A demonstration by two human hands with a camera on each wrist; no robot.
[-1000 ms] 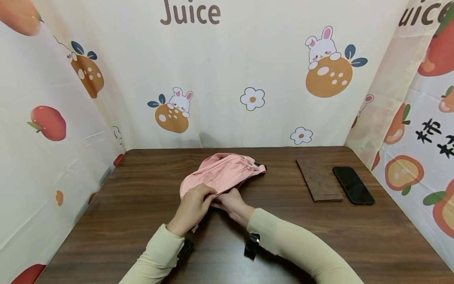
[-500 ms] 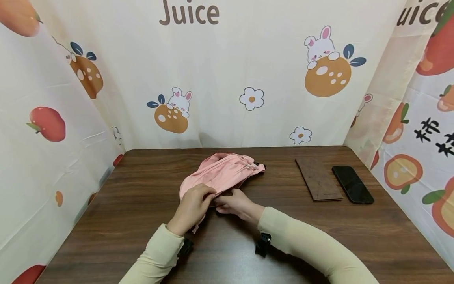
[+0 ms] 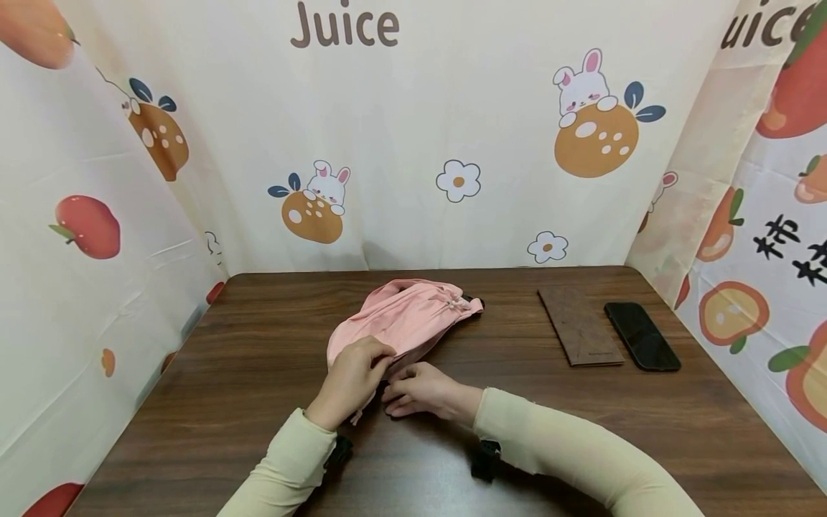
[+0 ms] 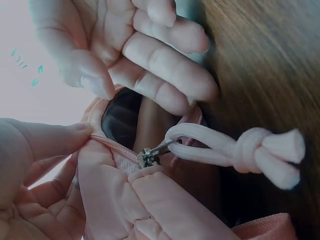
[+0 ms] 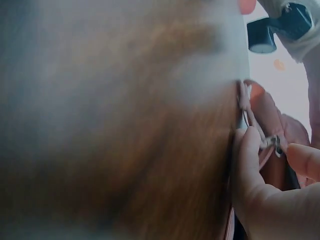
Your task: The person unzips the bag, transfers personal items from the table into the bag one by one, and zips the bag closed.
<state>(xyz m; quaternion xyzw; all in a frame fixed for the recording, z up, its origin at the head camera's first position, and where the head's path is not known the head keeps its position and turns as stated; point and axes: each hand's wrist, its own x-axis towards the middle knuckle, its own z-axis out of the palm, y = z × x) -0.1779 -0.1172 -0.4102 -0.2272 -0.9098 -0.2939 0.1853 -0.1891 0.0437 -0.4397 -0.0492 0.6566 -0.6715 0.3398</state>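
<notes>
A pink fabric bag (image 3: 403,316) lies on the table, a zipped edge turned toward me. My left hand (image 3: 352,370) pinches the fabric along that edge between thumb and fingers. In the left wrist view the zip is parted, showing a dark lining (image 4: 122,117) inside. Its metal slider (image 4: 148,157) carries a knotted pink cord pull (image 4: 215,145). Just in front of the opening is my right hand (image 3: 426,391), its fingers loosely bent and nothing held in them. From the right wrist, the right hand's fingers overlap the cord and slider.
A brown leather wallet-like folder (image 3: 578,327) lies on the right of the dark wooden table (image 3: 245,402), with a black smartphone (image 3: 642,336) beside it. A printed curtain (image 3: 413,129) stands behind the table and at both sides.
My right hand has drawn out of the bag's opening, toward me, and its fingers have come into view. The left hand keeps its pinch on the edge, and the bag stays in place.
</notes>
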